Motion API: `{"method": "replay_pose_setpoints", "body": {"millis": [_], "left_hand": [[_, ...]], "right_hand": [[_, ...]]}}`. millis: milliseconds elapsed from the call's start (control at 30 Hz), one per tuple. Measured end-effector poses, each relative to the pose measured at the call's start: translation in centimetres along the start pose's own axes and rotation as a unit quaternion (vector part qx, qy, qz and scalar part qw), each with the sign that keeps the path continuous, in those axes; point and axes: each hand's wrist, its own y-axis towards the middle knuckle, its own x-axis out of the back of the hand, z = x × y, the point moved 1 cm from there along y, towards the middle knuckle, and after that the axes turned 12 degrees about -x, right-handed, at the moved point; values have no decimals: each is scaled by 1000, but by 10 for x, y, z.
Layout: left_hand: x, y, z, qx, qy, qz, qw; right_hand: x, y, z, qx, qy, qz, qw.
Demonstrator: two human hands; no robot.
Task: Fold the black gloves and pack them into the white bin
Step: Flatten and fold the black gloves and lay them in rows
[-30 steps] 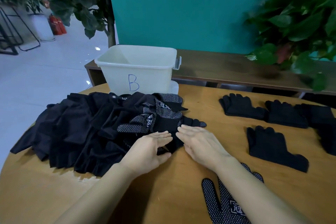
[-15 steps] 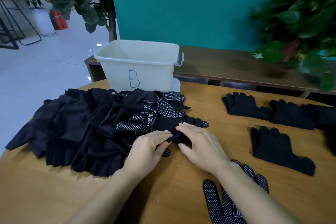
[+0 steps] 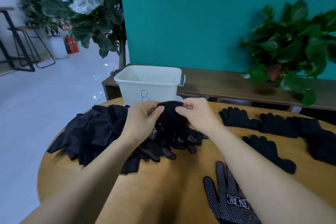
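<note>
Both hands hold up a black glove [image 3: 171, 120] by its cuff above the table. My left hand [image 3: 143, 118] pinches the cuff's left side and my right hand [image 3: 195, 112] pinches its right side. The glove's dotted fingers hang down onto a heap of black gloves and cloth [image 3: 94, 132]. Just behind the raised glove stands the white bin [image 3: 149, 83], marked with a blue B; the part of its inside that shows holds nothing.
Several black gloves [image 3: 240, 118] lie flat on the right of the round wooden table [image 3: 163, 187]. One dotted glove [image 3: 229, 200] lies palm up under my right forearm. A wooden bench [image 3: 227, 83] and a potted plant [image 3: 291, 47] stand behind the table.
My hands were pressing flat on a glove at the heap's edge. They have since gripped its cuff and lifted it up toward the bin.
</note>
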Motion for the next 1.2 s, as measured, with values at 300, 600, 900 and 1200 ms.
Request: {"method": "replay_pose_setpoints", "body": {"millis": [300, 600, 900, 1200], "left_hand": [[53, 21, -55, 78, -85, 25, 993], [44, -1, -90, 130, -180, 79, 972], [13, -23, -109, 121, -195, 100, 968], [-6, -28, -116, 130, -187, 98, 969]], "right_hand": [[21, -24, 65, -22, 91, 41, 995], [50, -76, 65, -27, 128, 71, 989], [74, -111, 41, -45, 140, 46, 988], [85, -126, 26, -61, 150, 29, 986]]}}
